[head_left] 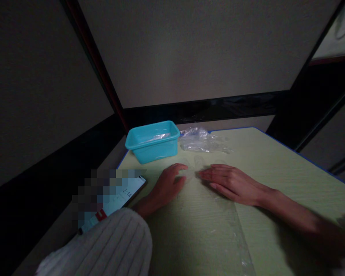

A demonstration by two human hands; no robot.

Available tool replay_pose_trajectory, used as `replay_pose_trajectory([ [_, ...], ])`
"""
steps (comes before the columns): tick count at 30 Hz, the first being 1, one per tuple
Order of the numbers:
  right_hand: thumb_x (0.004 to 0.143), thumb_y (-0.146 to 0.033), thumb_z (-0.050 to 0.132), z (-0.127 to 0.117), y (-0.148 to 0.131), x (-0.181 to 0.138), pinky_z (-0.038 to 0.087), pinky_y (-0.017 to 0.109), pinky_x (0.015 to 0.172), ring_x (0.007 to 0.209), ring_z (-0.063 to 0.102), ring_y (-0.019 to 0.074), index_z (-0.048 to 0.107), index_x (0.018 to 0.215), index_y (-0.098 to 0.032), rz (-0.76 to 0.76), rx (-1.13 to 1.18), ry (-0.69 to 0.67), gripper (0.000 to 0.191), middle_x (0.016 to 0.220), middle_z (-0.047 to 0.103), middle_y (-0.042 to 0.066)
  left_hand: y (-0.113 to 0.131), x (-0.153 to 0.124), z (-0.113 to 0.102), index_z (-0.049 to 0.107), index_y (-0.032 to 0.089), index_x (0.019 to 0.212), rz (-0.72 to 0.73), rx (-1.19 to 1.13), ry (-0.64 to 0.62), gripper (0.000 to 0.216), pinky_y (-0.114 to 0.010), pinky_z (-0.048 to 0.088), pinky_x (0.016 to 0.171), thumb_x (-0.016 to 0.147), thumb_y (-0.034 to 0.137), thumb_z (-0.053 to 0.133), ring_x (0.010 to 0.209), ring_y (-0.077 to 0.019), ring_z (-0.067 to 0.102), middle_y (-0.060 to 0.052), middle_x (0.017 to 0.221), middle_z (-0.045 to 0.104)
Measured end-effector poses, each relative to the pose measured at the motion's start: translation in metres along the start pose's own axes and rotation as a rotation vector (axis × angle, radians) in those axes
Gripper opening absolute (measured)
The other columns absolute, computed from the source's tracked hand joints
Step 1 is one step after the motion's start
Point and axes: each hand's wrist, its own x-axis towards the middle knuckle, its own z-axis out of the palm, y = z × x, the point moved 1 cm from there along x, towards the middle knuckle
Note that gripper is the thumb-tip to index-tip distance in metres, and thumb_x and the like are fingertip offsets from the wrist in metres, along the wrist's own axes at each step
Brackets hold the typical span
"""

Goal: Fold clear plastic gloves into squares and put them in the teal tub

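In the head view, both hands are lying palm down on a pale green bench (276, 161) with a blue edge. The left hand (168, 186) is resting with its fingers loosely stretched and gripping nothing. The right hand (232, 182) is lying flat and open in the same way, its fingertips pointing toward the left hand's and stopping just short of them. Under and between the fingertips a clear plastic sheet (207, 230) is lying flat on the bench and running toward the near edge. It is thin and almost colourless, showing mainly through faint glints and one straight edge on its right side.

A teal tub (152, 147) is standing near the far left corner with something clear glinting inside it. Just to its right a crumpled heap of clear plastic (201, 142) is sitting on the bench.

A phone (123, 197) is lying at the left, its lit screen showing digits that seem to read 2:14. Most of the screen is being masked by blocky blur.

The light is dim. The right forearm is smearing into blur at the lower right, and a white ribbed sleeve (112, 245) is covering the left wrist.
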Motion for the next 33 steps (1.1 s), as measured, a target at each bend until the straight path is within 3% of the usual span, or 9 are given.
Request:
replay_pose_trajectory([
  [4, 0.094, -0.037, 0.03, 0.009, 0.004, -0.001, 0.03, 0.052, 0.104, 0.127, 0.038, 0.026, 0.04, 0.134, -0.01, 0.125, -0.033, -0.031, 0.049, 0.138, 0.042, 0.016, 0.006, -0.007, 0.004, 0.047, 0.007, 0.123, 0.175, 0.201, -0.178, 0.05, -0.045, 0.021, 0.109, 0.075, 0.022, 0.05, 0.131, -0.0259, 0.032, -0.019, 0.14, 0.038],
  [7, 0.092, -0.048, 0.031, 0.018, 0.002, -0.002, 0.022, 0.054, 0.107, 0.134, 0.022, 0.0279, 0.024, 0.14, -0.004, 0.155, -0.001, -0.088, 0.066, 0.144, 0.025, 0.021, 0.008, -0.01, 0.008, 0.032, -0.001, 0.134, 0.28, 0.435, -0.347, 0.06, -0.047, 0.019, 0.11, 0.082, 0.027, 0.045, 0.136, -0.0264, 0.02, -0.023, 0.145, 0.025],
  [10, 0.091, -0.052, 0.028, 0.022, -0.001, -0.003, 0.018, 0.051, 0.109, 0.136, 0.015, 0.0261, 0.018, 0.142, -0.004, 0.15, 0.013, -0.137, 0.071, 0.146, 0.018, 0.02, 0.009, -0.01, 0.009, 0.026, -0.002, 0.136, 0.284, 0.531, -0.408, 0.063, -0.045, 0.02, 0.109, 0.086, 0.034, 0.042, 0.136, -0.0266, 0.018, -0.024, 0.145, 0.023],
  [15, 0.09, -0.056, 0.028, 0.025, -0.001, -0.003, 0.015, 0.05, 0.11, 0.136, 0.011, 0.0262, 0.017, 0.142, -0.003, 0.162, 0.032, -0.197, 0.075, 0.147, 0.015, 0.021, 0.01, -0.01, 0.01, 0.025, -0.001, 0.136, 0.281, 0.584, -0.435, 0.064, -0.045, 0.022, 0.108, 0.088, 0.04, 0.039, 0.137, -0.0266, 0.017, -0.024, 0.145, 0.023],
  [26, 0.094, -0.046, 0.017, 0.014, 0.016, -0.001, 0.014, 0.054, 0.109, 0.133, 0.025, 0.0265, 0.023, 0.14, -0.002, 0.284, -0.007, -0.124, 0.064, 0.143, 0.03, 0.021, 0.007, -0.01, 0.009, 0.022, 0.001, 0.138, 0.255, 0.592, -0.464, 0.068, -0.047, 0.019, 0.108, 0.087, 0.041, 0.041, 0.137, -0.0269, 0.014, -0.023, 0.147, 0.019],
  [33, 0.094, -0.041, 0.019, 0.013, 0.019, -0.002, 0.015, 0.054, 0.109, 0.134, 0.022, 0.0251, 0.025, 0.14, -0.009, 0.289, -0.022, -0.084, 0.057, 0.144, 0.03, 0.014, 0.008, -0.009, 0.008, 0.024, 0.004, 0.138, 0.241, 0.507, -0.423, 0.065, -0.045, 0.016, 0.111, 0.088, 0.041, 0.041, 0.138, -0.0243, 0.013, -0.019, 0.148, 0.019],
])
